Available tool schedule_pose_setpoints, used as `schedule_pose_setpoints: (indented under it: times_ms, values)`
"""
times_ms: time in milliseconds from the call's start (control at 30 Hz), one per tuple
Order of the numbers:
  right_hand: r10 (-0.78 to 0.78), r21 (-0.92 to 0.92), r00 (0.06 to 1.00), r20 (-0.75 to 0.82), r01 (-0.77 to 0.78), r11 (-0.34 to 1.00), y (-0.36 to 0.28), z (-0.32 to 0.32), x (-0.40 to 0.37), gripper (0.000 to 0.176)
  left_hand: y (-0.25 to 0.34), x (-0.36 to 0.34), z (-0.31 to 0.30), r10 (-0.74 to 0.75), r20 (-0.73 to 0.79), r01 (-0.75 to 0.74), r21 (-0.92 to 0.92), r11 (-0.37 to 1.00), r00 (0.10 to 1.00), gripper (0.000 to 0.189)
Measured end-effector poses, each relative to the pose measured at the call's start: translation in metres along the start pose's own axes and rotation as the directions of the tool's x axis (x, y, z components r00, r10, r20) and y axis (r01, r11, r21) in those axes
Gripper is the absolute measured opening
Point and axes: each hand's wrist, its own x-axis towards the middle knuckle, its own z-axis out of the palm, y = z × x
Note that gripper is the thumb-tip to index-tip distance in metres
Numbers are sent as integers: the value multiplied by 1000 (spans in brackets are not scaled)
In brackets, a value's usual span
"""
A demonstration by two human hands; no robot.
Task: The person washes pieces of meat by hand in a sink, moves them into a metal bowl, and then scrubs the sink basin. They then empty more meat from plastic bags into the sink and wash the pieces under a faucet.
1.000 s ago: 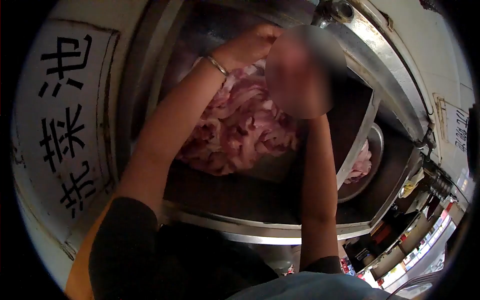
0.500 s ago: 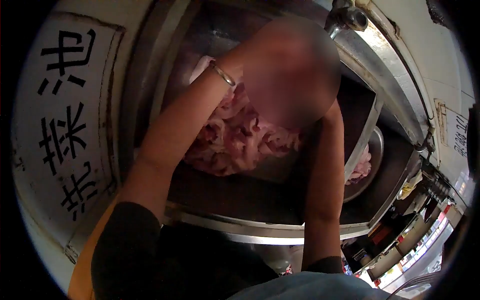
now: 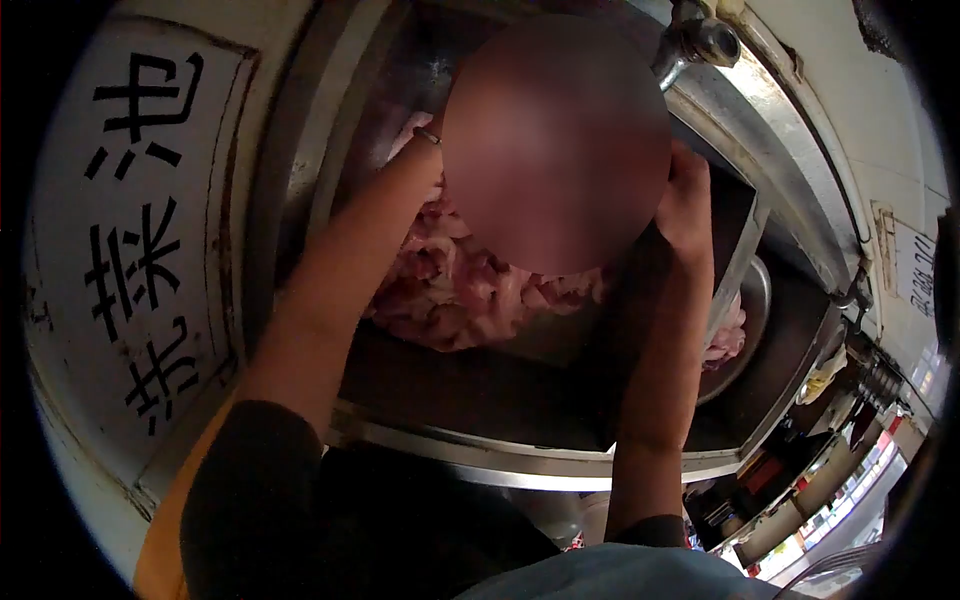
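A heap of raw pink meat pieces (image 3: 465, 290) lies in a metal sink basin (image 3: 450, 385). My left hand (image 3: 437, 128), with a bracelet at its wrist, reaches over the upper part of the heap. Its fingers are hidden behind a round blurred patch. My right hand (image 3: 688, 190) is on the far right side of the same basin, near the divider. Its back and wrist show, but its fingertips disappear under the blur. Whatever lies between the two hands cannot be made out.
A metal divider (image 3: 735, 270) separates this basin from a second one on the right. There, a round metal bowl (image 3: 762, 300) holds more meat (image 3: 727, 340). A tap (image 3: 710, 42) juts out above the basin's back edge. A sign with black characters (image 3: 140, 230) is on the left.
My right hand has shifted right and slightly up, showing more of its back. My left wrist has drawn a little to the left. The meat heap stays largely in place.
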Motion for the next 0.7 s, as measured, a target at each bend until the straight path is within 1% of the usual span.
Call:
schedule_pose_setpoints:
  times_ms: [33, 67, 100, 133, 167, 200, 233, 267, 300, 333, 367, 400, 433, 500, 533, 567, 600, 633, 700]
  values:
    - [-31, 13, 999, -43, 31, 999, -7, 1, -2, 18, -5, -1, 3, -138, -11, 138, 42, 990, 990, 13]
    - [-59, 25, 994, -87, 61, 998, -13, 0, -4, 17, -12, -2, 5, -138, -11, 138, 42, 990, 990, 13]
    - [-59, 25, 994, -87, 61, 998, -17, -3, -5, 17, -18, -2, 5, -17, -44, 22, 129, 991, 999, 16]
    - [-88, 94, 988, -126, 101, 991, -21, -6, -7, 17, -29, -3, 5, 106, -66, -89, 218, 972, 992, 18]
    - [-114, 161, 979, -166, 141, 977, -27, -9, -8, 16, -40, -4, 3, 103, -66, -87, 218, 972, 992, 18]
    - [-60, 130, 987, -146, 79, 988, -38, -15, -9, 15, -51, -6, 1, 130, -106, -99, 253, 962, 986, 21]
    - [-60, 129, 987, -147, 79, 988, -40, -17, -10, 15, -50, -7, -1, 159, -145, -112, 288, 951, 977, 23]
    - [-58, 104, 990, -127, 71, 992, -42, -18, -11, 14, -48, -6, 0, 160, -145, -113, 287, 951, 976, 23]
    - [-56, 79, 993, -106, 64, 995, -43, -19, -11, 14, -45, -5, 4, 314, -170, -221, 416, 882, 934, 23]
    - [-58, 79, 993, -103, 66, 995, -42, -19, -10, 14, -35, -5, 9, 461, -174, -307, 540, 784, 870, 24]
    - [-67, 89, 994, -88, 75, 993, -39, -17, -9, 14, -19, -7, 18, 222, -57, -216, 93, 972, 973, 21]
    - [-78, 101, 994, -73, 85, 991, -37, -15, -8, 15, 1, -8, 30, 46, 163, 13, -341, 940, 986, 19]
    - [-80, 103, 994, -69, 87, 991, -35, -13, -6, 15, 21, -10, 40, 280, 105, -242, -277, 930, 954, 20]
    - [-71, 128, 997, -42, 76, 989, -32, -6, -2, 14, 40, -5, 52, 498, 60, -480, -192, 856, 865, 24]
    - [-72, 129, 997, -36, 76, 989, -32, -4, 0, 14, 47, -2, 57, 244, 213, -167, -324, 931, 946, 27]
    - [-108, 116, 992, -70, 116, 986, -33, -3, 2, 14, 51, 1, 58, -3, 390, 170, -395, 903, 921, 32]
    - [-143, 101, 984, -106, 154, 983, -34, -3, 3, 14, 52, 0, 55, -3, 386, 169, -397, 902, 922, 32]
    - [-145, 99, 984, -106, 156, 983, -33, -4, 5, 14, 59, -3, 48, 68, 418, 155, -477, 865, 906, 31]
    - [-78, 242, 961, -265, 145, 959, -29, -7, 7, 14, 68, -4, 34, 143, 445, 145, -553, 821, 884, 31]
